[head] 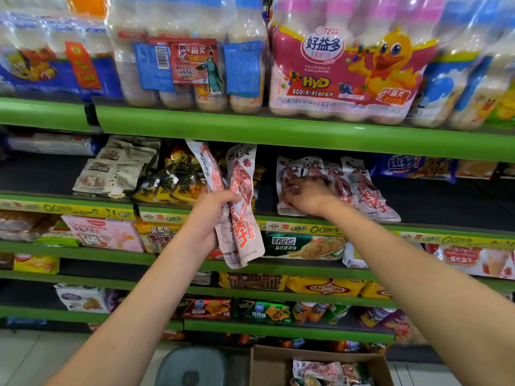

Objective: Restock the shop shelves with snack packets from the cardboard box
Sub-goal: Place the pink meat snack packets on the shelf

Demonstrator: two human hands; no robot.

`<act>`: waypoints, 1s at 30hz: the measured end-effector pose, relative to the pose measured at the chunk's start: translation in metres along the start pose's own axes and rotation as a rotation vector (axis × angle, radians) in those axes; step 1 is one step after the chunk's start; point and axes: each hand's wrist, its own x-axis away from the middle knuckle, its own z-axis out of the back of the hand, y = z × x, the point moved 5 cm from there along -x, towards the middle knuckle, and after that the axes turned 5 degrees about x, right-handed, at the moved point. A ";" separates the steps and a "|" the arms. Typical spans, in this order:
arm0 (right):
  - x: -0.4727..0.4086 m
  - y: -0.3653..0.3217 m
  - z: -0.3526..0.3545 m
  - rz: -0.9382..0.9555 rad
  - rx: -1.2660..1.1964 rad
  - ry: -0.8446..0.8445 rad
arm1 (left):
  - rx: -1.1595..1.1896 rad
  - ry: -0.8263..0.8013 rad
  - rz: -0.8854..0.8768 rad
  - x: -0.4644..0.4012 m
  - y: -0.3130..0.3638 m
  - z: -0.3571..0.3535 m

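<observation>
Slippage is our worry: our left hand (213,218) grips two or so snack packets (241,207) loosely by their middles, while our right hand (303,195) presses curled fingers on the leaning row of packets (362,188) on the shelf (418,228). A nudge could topple them. More wait in the cardboard box (267,363) below.

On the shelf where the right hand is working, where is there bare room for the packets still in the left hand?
Bare dark shelf lies right of the standing packet row, below the blue bag. A narrower gap sits between the row and the yellow packets. Left of that gap it is crowded. The left hand grips the held packets; the right hand is at the row.
</observation>
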 end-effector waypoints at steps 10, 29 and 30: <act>0.086 -0.064 0.010 0.243 -0.803 -0.042 | 0.024 0.016 0.004 -0.005 -0.008 -0.001; 0.083 -0.013 0.012 -0.077 -1.192 -0.023 | 0.089 0.003 0.104 -0.012 -0.018 -0.018; 0.080 -0.005 0.015 -0.085 -1.197 -0.012 | 0.079 0.004 0.109 -0.013 -0.018 -0.018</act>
